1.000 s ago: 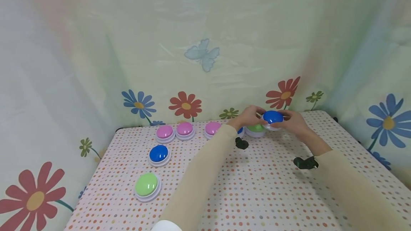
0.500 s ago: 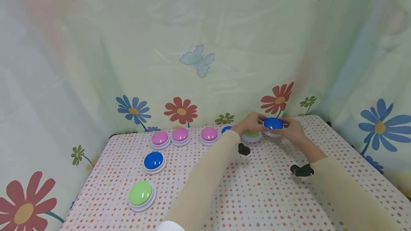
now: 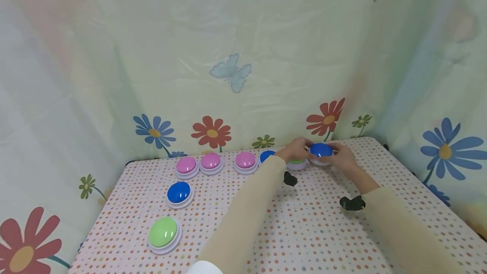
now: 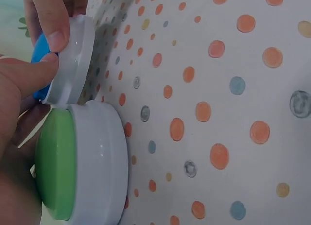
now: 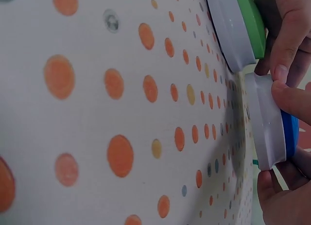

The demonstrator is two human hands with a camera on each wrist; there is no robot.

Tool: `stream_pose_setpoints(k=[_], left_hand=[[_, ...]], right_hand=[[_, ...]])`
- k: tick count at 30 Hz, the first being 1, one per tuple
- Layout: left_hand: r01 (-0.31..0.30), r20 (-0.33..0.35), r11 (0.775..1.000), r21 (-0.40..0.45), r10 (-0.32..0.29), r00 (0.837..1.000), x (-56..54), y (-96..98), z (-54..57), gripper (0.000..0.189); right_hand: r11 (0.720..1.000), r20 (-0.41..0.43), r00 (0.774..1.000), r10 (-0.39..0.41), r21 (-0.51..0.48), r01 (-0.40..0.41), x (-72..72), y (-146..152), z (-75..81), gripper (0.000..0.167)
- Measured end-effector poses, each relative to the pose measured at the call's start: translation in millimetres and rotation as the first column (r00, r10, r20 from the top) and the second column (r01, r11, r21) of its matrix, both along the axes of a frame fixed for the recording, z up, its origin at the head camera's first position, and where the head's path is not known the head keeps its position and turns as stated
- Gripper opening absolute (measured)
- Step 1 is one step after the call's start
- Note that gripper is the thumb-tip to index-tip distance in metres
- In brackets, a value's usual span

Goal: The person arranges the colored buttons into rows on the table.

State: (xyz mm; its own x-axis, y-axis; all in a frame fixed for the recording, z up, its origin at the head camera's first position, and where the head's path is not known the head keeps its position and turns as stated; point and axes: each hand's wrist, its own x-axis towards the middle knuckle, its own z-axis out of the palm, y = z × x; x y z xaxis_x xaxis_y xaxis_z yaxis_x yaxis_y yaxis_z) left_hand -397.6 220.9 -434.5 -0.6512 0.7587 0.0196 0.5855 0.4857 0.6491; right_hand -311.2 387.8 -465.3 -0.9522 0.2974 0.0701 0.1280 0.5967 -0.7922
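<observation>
Pale green fabric [image 3: 171, 33] printed with flowers and butterflies fills the upper half of the head view and hangs down both sides. Below it spreads a white table [image 3: 312, 231] dotted in orange, grey-blue and yellow. Two beige sleeves [image 3: 243, 215] reach from the bottom edge to right of centre, where the left hand [image 3: 296, 149] and the right hand [image 3: 342, 157] grip opposite sides of one blue button [image 3: 321, 150], thumbs and fingers closed about its rim. Its glossy dome sits on a wider, round white base; whether that touches the table cannot be told. Just beside it, lower left in the left wrist view, stands a green button [image 4: 56, 164].
</observation>
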Motion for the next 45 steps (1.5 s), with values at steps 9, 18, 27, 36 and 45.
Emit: stream_pose_setpoints(k=[9,18,27,36,45], left_hand=[[-0.048,-0.006,0.999,-0.010,0.048,0.999,2.1,-0.5,-2.1,0.048],[-0.095,-0.009,0.994,-0.055,0.094,0.995,3.5,7.3,-5.5,0.055],[-0.136,-0.004,0.990,-0.039,0.136,0.991,7.5,-0.6,-9.6,0.054],[-0.123,-0.043,0.991,-0.056,0.121,0.992,9.2,-6.8,-15.2,0.054],[-0.113,-0.041,0.989,-0.094,0.110,0.993,6.8,-2.4,-14.3,0.056]], right_hand=[[0.999,0.029,0.999,-0.013,-0.037,0.014,6.3,-13,11.1,0.075],[0.999,0.027,0.999,-0.019,-0.049,0.020,10.1,-9,8.2,0.076],[0.998,0.035,0.999,-0.008,-0.060,0.010,8.1,-11,0.4,0.080],[0.999,0.063,0.998,-0.006,-0.051,0.010,6.2,-14,-3.1,0.083],[0.999,0.047,0.999,-0.004,-0.053,0.006,8.6,-12,-5.0,0.083]])
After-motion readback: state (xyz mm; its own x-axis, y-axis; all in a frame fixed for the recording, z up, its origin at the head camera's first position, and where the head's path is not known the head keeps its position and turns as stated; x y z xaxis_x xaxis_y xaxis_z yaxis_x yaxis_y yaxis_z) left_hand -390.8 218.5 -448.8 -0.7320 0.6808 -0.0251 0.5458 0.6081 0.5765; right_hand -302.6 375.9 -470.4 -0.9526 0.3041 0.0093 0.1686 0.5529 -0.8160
